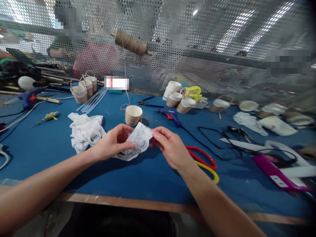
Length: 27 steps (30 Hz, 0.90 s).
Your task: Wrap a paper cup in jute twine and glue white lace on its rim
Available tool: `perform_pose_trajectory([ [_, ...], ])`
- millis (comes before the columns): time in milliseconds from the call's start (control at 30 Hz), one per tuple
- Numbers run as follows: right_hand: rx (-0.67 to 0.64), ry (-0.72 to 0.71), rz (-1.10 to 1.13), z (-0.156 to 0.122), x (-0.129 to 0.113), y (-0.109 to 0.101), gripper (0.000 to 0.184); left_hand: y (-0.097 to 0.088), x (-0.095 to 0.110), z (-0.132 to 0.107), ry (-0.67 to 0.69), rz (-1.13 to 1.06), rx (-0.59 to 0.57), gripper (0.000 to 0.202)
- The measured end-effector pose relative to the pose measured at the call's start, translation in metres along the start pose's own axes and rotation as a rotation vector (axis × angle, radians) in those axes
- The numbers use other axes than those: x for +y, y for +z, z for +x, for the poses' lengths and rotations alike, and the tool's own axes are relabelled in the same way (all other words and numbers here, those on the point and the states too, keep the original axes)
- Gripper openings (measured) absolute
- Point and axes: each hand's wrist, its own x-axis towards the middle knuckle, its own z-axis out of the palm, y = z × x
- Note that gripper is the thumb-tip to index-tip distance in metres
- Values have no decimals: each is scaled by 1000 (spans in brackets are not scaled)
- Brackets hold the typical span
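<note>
Both my hands hold one piece of white lace fabric [138, 143] just above the blue table [148, 177]. My left hand [112, 143] grips its left side with curled fingers. My right hand [170, 146] pinches its right edge. A pile of more white lace [84, 131] lies to the left of my left hand. A paper cup wrapped in twine [133, 114] stands upright just behind the held piece. Twine runs up from it to a spool [130, 42] on the mesh screen.
Red and yellow handled scissors [204, 163] lie right of my right hand. A blue glue gun [170, 116] with a black cord, pliers [148, 102], glue sticks [92, 98], small cup baskets [82, 89] and more cups [177, 97] are spread about. A person sits behind the perforated screen [197, 49].
</note>
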Motion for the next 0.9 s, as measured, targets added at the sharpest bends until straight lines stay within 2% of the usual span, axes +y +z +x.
perform_pose_trajectory([
  [100, 12, 58, 218, 0, -1, -3, 22, 3, -1, -3, 24, 317, -34, 57],
  [200, 54, 35, 301, 2, -2, -5, 26, 6, -3, -7, 112, 576, -32, 69],
  [267, 100, -9, 322, 3, -2, -6, 27, 7, -6, -8, 165, 659, 14, 64],
  [333, 131, -46, 328, 4, -2, -7, 27, 5, -8, -8, 209, 676, 67, 41],
  [400, 149, -62, 312, 4, -2, -8, 27, 0, -7, -7, 250, 661, 131, 21],
  [500, 184, -57, 277, 5, -2, -9, 26, -8, -2, -5, 268, 595, 216, 21],
  [600, 229, -43, 277, 7, -1, -11, 26, -17, 7, -3, 218, 461, 316, 20],
  [700, 254, -26, 300, 10, 0, -12, 24, -26, 12, -1, 123, 239, 480, 17],
  [767, 256, -14, 307, 12, 1, -12, 23, -32, 15, 0, 97, 62, 547, 17],
  [833, 259, -12, 306, 12, 0, -13, 22, -38, 19, 0, 147, -65, 605, 19],
  [900, 268, -14, 306, 12, -1, -13, 22, -46, 26, -2, 213, -47, 700, 20],
])
